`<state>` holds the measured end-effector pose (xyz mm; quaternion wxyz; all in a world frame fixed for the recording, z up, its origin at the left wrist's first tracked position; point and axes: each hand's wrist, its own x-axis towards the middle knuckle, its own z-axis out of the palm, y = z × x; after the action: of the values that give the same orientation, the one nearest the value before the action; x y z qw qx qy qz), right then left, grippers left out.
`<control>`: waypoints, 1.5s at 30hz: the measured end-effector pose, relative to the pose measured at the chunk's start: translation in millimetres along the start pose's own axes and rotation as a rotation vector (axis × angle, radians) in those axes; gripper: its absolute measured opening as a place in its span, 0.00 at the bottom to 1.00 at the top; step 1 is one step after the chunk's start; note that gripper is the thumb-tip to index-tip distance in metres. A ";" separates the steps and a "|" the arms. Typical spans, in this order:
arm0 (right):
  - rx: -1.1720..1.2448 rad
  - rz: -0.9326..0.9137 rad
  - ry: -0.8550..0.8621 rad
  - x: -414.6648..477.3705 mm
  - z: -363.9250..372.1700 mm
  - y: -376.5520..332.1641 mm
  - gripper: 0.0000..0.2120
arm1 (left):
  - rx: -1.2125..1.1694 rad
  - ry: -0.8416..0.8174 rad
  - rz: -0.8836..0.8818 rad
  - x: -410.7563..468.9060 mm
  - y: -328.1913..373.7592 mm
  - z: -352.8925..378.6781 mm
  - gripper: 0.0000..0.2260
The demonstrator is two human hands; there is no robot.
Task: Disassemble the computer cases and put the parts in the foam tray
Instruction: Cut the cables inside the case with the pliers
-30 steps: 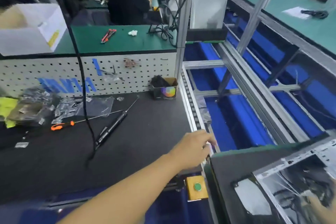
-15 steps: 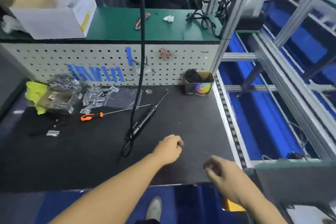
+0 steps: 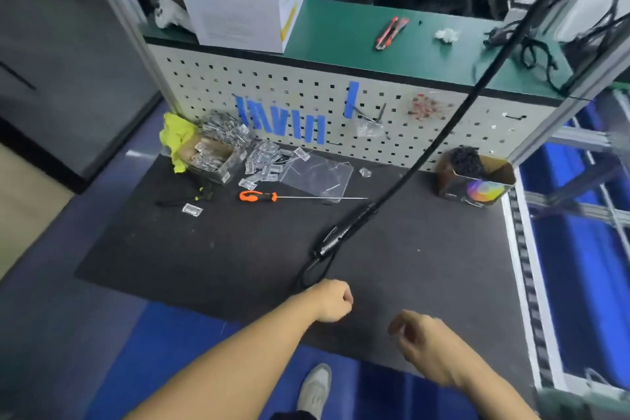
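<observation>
Hands hover over a black work mat (image 3: 204,266). Left hand (image 3: 332,300) is curled into a fist with nothing showing in it; right hand (image 3: 421,343) hangs just beside it, fingers loosely bent, empty. Corded electric screwdriver (image 3: 342,232) lies just beyond the left knuckles. No computer case is in view. It is probably stiff sheet metal, weighty and sharp-edged, best gripped by its frame rails, not loose cables. A second ago it sat under the right hand; the view has since swung left.
</observation>
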<state>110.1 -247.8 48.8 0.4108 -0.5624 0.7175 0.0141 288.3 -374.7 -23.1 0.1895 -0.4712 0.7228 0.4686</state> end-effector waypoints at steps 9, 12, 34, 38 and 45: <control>-0.078 -0.018 -0.075 13.4 2.7 -16.5 0.10 | 0.074 -0.577 -0.304 -6.8 -53.4 -24.2 0.08; -0.091 -0.016 -0.085 16.4 1.4 -19.1 0.10 | 0.046 -0.417 -0.498 -12.8 -101.0 -77.0 0.09; -0.091 0.159 -0.156 7.0 17.1 -31.4 0.06 | 0.412 0.743 -0.576 58.2 -290.2 -214.4 0.18; -0.087 0.135 -0.161 6.3 21.8 -42.6 0.07 | 0.389 0.780 -0.553 51.9 -288.3 -200.0 0.16; -0.044 0.077 -0.098 -8.9 39.8 -39.0 0.04 | 0.252 0.858 -0.428 22.8 -256.7 -162.8 0.11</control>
<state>165.1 -235.9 45.0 0.4322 -0.5421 0.7169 0.0732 525.0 -555.5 -87.8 0.0224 -0.7327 0.6739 0.0919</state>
